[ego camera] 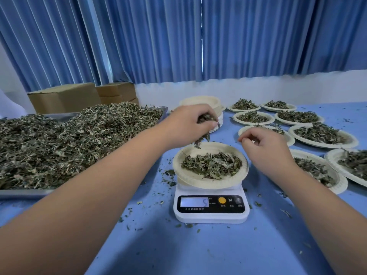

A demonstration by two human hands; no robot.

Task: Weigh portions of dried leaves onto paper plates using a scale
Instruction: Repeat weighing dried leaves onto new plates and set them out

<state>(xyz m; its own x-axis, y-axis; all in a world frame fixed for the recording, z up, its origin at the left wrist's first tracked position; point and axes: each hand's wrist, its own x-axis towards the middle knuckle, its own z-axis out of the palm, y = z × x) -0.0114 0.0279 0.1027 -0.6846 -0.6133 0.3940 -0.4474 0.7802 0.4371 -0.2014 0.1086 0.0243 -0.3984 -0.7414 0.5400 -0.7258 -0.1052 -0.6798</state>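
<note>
Blue pleated curtains (178,36) hang behind a blue-covered desk (198,251). At its centre stands a white scale (211,215), carrying a paper plate (210,146). A loose, shallow mound of dried leaves (211,164) lies on the plate: grey-green, crumpled, stemmy. The display (194,202) reads 5.

The left hand (186,124) hovers over the plate's far left rim, fingers curled round a clump of leaves, with strands dangling down toward the plate. It is the nearer of the two hands to the supply, a metal tray (19,193) on the left heaped with leaves (69,139). The drop point lies directly below and slightly toward the person from that hand.

The right hand (266,147) hangs just beside the plate's right edge, fingers curled, thumb meeting forefinger. Whether it pinches a fragment cannot be told.

Filled plates (325,145) spread out to the right, and a stack of empty plates (200,101) sits behind. The portion looks unfinished, so more topping-up from the left hand seems likely.
</note>
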